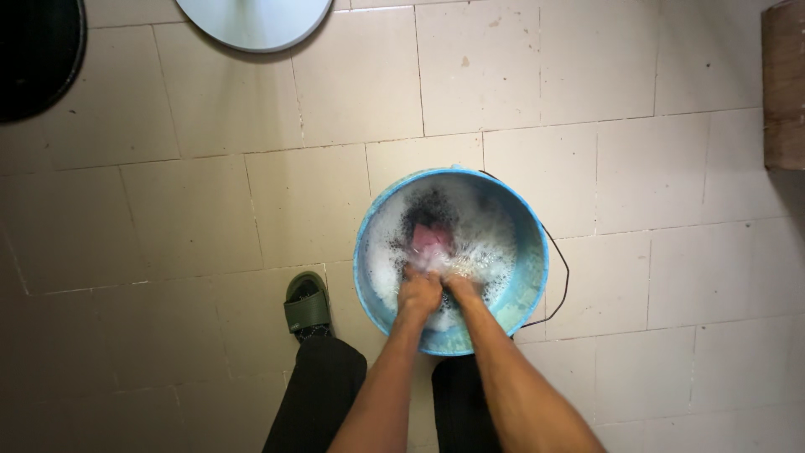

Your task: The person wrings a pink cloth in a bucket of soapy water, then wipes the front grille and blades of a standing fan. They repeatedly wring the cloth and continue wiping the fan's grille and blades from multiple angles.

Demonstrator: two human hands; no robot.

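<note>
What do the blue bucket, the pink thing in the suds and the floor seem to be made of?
Blue bucket: probably plastic, with a smooth, even-coloured wall and a thin dark wire handle. Pink thing: likely wet cloth, soft and bunched by both hands; foam hides most of it. Floor: matt beige tiles, shown by the grid of joints.

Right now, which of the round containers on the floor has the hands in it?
The blue bucket of soapy water; both hands grip a pink cloth there. The other two sit untouched at the top edge.
</note>
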